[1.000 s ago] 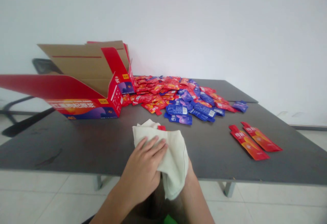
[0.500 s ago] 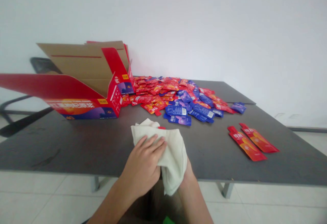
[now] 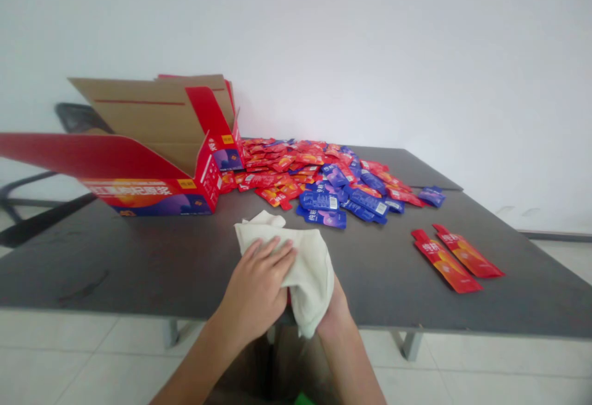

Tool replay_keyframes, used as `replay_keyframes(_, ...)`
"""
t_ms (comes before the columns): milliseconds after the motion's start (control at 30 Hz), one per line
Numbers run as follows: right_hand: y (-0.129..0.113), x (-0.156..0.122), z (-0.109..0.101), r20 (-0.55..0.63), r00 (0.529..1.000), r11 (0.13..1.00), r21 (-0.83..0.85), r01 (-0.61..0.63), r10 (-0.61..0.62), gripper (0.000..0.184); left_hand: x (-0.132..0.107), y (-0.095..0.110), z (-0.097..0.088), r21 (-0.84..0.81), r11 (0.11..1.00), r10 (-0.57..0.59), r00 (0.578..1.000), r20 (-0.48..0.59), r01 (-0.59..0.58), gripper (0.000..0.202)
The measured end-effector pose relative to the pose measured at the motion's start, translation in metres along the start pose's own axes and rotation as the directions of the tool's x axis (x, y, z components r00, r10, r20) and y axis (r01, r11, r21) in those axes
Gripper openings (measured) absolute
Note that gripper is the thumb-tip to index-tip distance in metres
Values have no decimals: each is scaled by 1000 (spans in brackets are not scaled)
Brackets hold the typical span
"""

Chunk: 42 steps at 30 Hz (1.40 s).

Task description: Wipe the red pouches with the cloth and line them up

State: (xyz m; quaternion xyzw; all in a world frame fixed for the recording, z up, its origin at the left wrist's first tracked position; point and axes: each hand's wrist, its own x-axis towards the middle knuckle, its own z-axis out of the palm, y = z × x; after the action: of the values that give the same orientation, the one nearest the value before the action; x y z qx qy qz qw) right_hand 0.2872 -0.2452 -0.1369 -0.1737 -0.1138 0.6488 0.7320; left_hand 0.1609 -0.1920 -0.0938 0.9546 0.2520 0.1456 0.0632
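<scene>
Dark table (image 3: 161, 263), left hand (image 3: 259, 285) palm-down on cloth (image 3: 309, 263), right hand (image 3: 337, 311) beneath.

Single head-worn view, shot from the near side of the desk (image 3: 176, 263), facing forward and down. Left forearm (image 3: 206, 352) and right forearm (image 3: 352, 355) enter at bottom of frame; cloth (image 3: 308, 257), lower middle, sits close to camera. Wide framing: desk crosses mid-frame, wall (image 3: 296, 35) fills top, floor (image 3: 504, 380) along bottom.
</scene>
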Motion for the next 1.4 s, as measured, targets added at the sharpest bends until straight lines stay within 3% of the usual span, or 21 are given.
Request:
replay_keyframes(100, 1, 2, 13, -165, 986, 998, -42, -37, 30, 18, 11, -20, -3, -14, 999, -50, 996, -72, 49, 63)
replay_keyframes(233, -24, -20, 22, -444, 896, 980, -186, -77, -14, 16, 1, -39, -7, -61, 993, -115, 961, -251, 103, 71)
replay_keyframes(333, -59, -46, 17, -449, 873, 904, -428, -21, -193, 22, -9, -45, -3, -85, 990, -130, 959, -251, 112, 69)
replay_keyframes(433, -101, -66, 3, -460, 819, 761, -648, -45, -344, 28, -11, -46, 7, -99, 991, -110, 978, -177, 94, 70)
replay_keyframes(633, -169, -83, -26, -466, 792, 457, -848, -270, -395, 34, -9, -46, 23, -98, 994, -63, 988, -140, 49, 67)
replay_keyframes(733, -186, -87, -33, -486, 763, 386, -861, -333, -426, 38, -10, -47, 24, -94, 995, -50, 987, -151, 36, 67)
replay_keyframes(833, -195, -90, -36, -446, 784, 320, -888, -329, -432, 41, -12, -48, 25, -92, 995, -42, 987, -155, 28, 66)
replay_keyframes(867, -195, -89, -37, -394, 791, 233, -918, -320, -467, 41, -12, -48, 25, -91, 995, -41, 987, -154, 27, 67)
replay_keyframes(933, -192, -86, -38, -202, 774, -88, -945, -314, -600, 38, -12, -48, 25, -89, 996, -41, 988, -150, 28, 66)
replay_keyframes(1000, -182, -79, -36, 58, 746, -458, -820, -344, -664, 34, -12, -48, 26, -85, 996, -43, 988, -147, 30, 65)
replay_keyframes(1067, -162, -68, -31, 189, 779, -682, -631, -371, -598, 34, -12, -47, 26, -83, 996, -47, 989, -143, 35, 64)
replay_keyframes(1133, -137, -55, -23, 140, 857, -797, -466, -385, -496, 38, -12, -47, 25, -83, 996, -48, 989, -137, 37, 64)
replay_keyframes(1233, -98, -35, -9, 59, 914, -877, -312, -365, -402, 48, -12, -46, 23, -85, 996, -49, 991, -125, 39, 64)
replay_keyframes(1333, -76, -24, 2, 73, 934, -877, -376, -300, -351, 41, -11, -45, 23, -89, 995, -52, 991, -127, 41, 65)
replay_keyframes(1400, -73, -25, 2, 104, 944, -855, -464, -233, -314, 45, -12, -45, 23, -104, 994, -55, 988, -147, 40, 65)
